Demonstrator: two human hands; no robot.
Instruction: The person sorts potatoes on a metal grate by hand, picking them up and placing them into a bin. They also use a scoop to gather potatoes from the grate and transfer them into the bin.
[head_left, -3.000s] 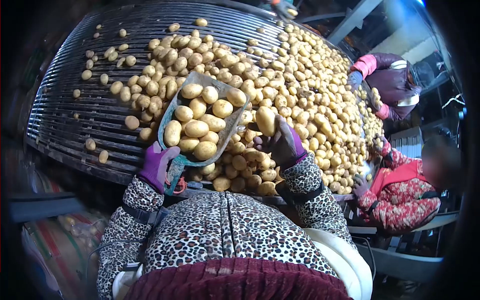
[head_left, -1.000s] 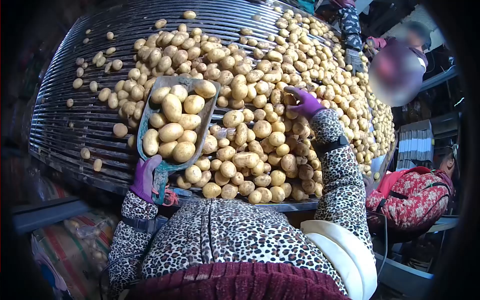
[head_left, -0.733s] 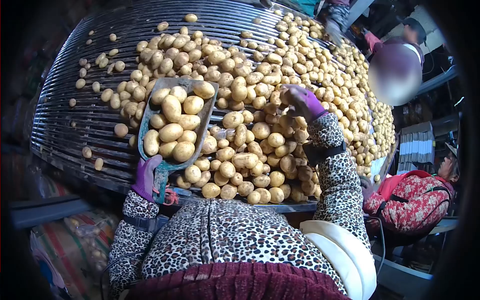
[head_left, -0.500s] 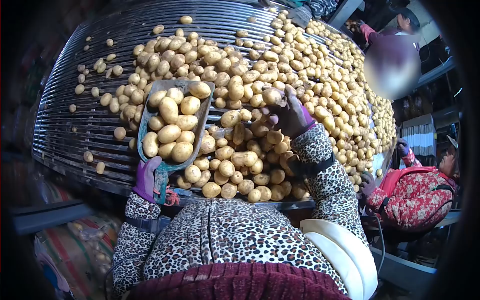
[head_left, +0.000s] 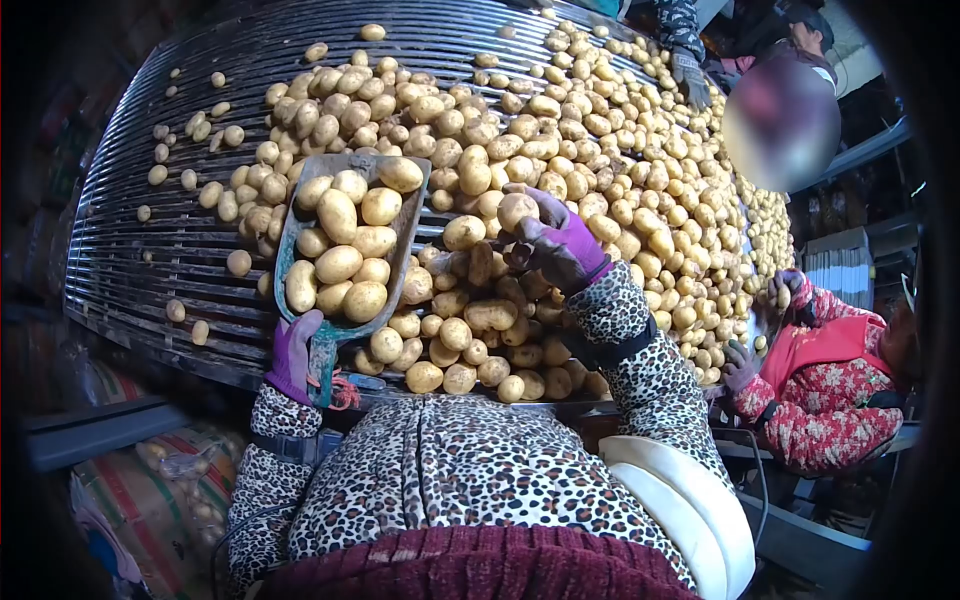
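My left hand (head_left: 294, 352), in a purple glove, is closed round the handle of a green scoop (head_left: 405, 235). The scoop rests among the potatoes with several large potatoes (head_left: 339, 263) lying in it. My right hand (head_left: 563, 240), gloved in purple too, is to the right of the scoop and just above the heap. Its thumb and fingers grip a single potato (head_left: 517, 211). Loose potatoes (head_left: 490, 316) lie below and around that hand, some of them in its shadow.
A slatted metal table (head_left: 200, 270) carries the potato heap (head_left: 640, 190), densest to the right. Another person in a red floral jacket (head_left: 830, 400) works at the right edge. A co-worker's gray-gloved hand (head_left: 690, 78) reaches in at the top. Striped sacks (head_left: 150, 490) stand lower left.
My right hand has moved slightly left and down towards me, with a potato in its fingers. The scoop and my left hand stay put. A co-worker's gray glove has moved right at the top.
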